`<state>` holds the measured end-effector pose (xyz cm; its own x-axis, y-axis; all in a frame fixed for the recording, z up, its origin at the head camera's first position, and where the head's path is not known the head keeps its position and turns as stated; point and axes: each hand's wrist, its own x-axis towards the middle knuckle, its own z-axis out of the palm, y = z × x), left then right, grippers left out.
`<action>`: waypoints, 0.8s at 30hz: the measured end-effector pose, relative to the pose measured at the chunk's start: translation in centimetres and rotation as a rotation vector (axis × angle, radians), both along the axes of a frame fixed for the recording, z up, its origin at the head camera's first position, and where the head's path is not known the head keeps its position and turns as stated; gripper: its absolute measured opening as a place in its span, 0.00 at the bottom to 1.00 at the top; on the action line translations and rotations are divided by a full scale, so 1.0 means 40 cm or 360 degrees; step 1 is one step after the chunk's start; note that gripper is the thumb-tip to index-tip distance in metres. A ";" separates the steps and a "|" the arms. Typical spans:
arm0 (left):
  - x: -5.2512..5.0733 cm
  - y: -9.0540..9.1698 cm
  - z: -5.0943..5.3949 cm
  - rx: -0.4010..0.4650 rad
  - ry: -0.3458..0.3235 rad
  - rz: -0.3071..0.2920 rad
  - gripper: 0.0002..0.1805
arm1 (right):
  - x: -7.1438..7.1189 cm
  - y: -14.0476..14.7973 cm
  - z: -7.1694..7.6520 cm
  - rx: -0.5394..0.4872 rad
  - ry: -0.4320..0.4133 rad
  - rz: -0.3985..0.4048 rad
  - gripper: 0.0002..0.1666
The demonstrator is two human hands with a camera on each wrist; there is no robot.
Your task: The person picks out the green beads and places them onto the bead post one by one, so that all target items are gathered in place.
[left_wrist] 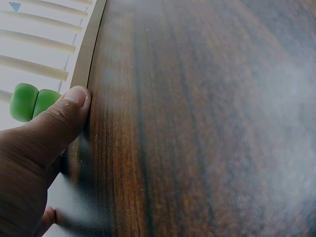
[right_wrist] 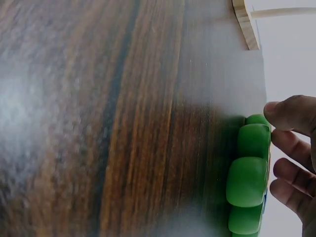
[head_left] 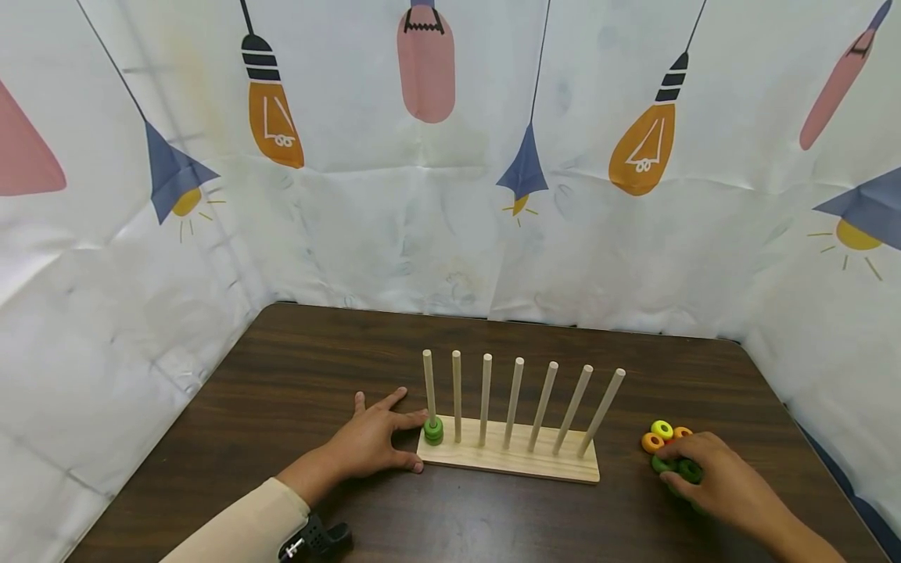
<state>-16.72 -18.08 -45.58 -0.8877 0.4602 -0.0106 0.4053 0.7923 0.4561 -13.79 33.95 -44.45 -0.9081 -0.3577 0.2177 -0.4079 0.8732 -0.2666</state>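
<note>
A pale wooden peg board (head_left: pixel 507 459) with a row of upright pegs stands on the table. Two green rings (head_left: pixel 433 432) are stacked on its leftmost peg. My left hand (head_left: pixel 366 438) is spread at the board's left end, the index finger reaching the green rings and the thumb touching the board's edge, also in the left wrist view. To the right, my right hand (head_left: pixel 725 481) hovers with bent fingers over loose green rings (head_left: pixel 690 471). In the right wrist view its thumb and fingertips meet the upper side of these green rings (right_wrist: pixel 246 181); no lifted ring shows.
Beyond the right hand lie a yellow-green ring (head_left: pixel 662 428) and orange rings (head_left: pixel 652 442), partly hidden by the fingers. The dark wooden table (head_left: pixel 281 391) ends at a white printed cloth (head_left: pixel 450 234) behind it. A dark watch (head_left: pixel 317 538) is at the left wrist.
</note>
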 end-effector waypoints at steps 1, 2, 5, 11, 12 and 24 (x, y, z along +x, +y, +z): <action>0.000 0.000 0.000 -0.0003 -0.0003 0.0001 0.43 | 0.000 -0.003 0.001 0.0004 -0.0024 -0.0008 0.20; -0.001 0.000 0.000 -0.0003 -0.0002 0.0000 0.43 | -0.001 -0.005 0.001 0.0011 -0.0048 -0.0014 0.19; -0.001 0.001 0.001 -0.0004 -0.0004 0.0002 0.43 | -0.004 -0.009 0.003 0.0003 -0.0073 -0.0024 0.18; -0.001 0.001 0.003 -0.0002 -0.0013 0.0015 0.43 | -0.008 -0.009 0.007 0.0006 -0.0122 -0.0120 0.14; -0.001 0.001 0.003 -0.0001 -0.0014 0.0017 0.43 | -0.008 -0.010 0.007 0.0016 -0.0132 -0.0140 0.13; -0.003 0.002 0.002 -0.0004 -0.0025 0.0012 0.43 | -0.019 -0.036 -0.001 0.0057 -0.0106 -0.0121 0.18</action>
<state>-16.83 -18.00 -45.49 -0.8908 0.4536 -0.0259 0.3922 0.7966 0.4601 -14.55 32.51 -44.50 -0.9449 -0.2938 0.1445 -0.3226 0.9105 -0.2586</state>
